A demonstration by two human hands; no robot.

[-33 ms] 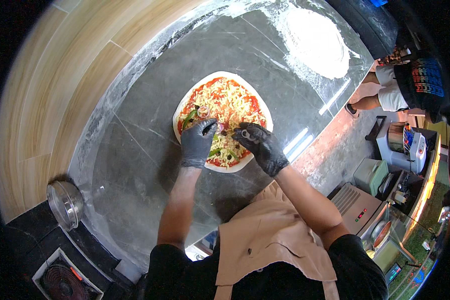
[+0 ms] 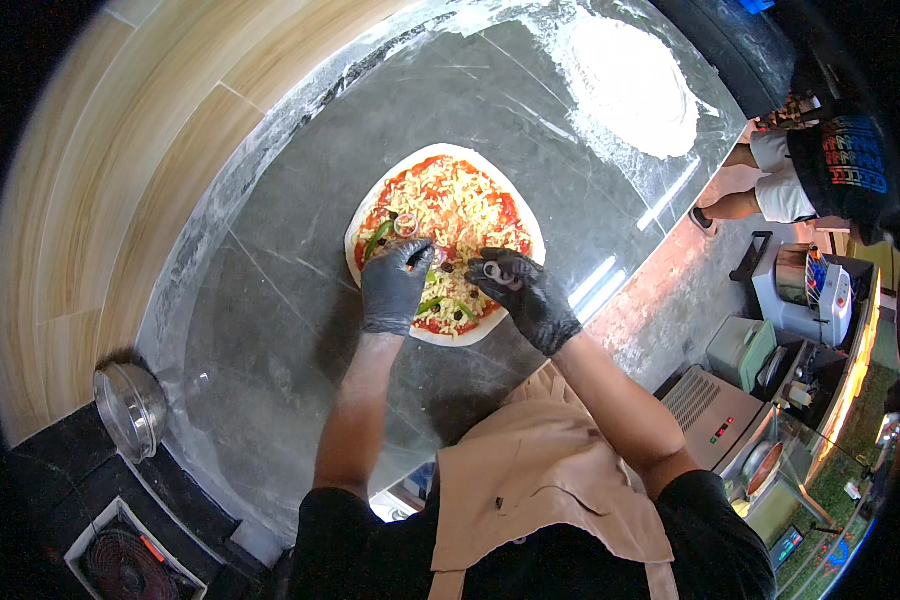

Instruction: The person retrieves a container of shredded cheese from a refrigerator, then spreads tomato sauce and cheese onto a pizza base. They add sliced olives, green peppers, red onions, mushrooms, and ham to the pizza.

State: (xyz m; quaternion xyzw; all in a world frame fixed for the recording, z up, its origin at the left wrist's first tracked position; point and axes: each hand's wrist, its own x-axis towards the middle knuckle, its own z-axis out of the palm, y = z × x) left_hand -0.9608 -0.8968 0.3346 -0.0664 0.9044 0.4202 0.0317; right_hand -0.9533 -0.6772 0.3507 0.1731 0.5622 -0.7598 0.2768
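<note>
Over the left side of the pizza, the left hand bends thumb and fingertips close together; whether they grip anything I cannot tell. The pizza, flat on the grey counter, should be floppy, best supported beneath its pale rim; red sauce, shredded cheese, green strips and dark slices cover it. Over its right side, the right hand half-curls around apparent onion rings.

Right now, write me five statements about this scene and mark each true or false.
1. The left hand and right hand, both in dark gloves, have their fingers over the pizza. True.
2. The pizza has no green topping. False: green strips lie on it.
3. White powder lies on the grey worktop. True.
4. The person wears only black. False: the apron is tan.
5. A metal bowl is at the picture's lower left. True.
</note>
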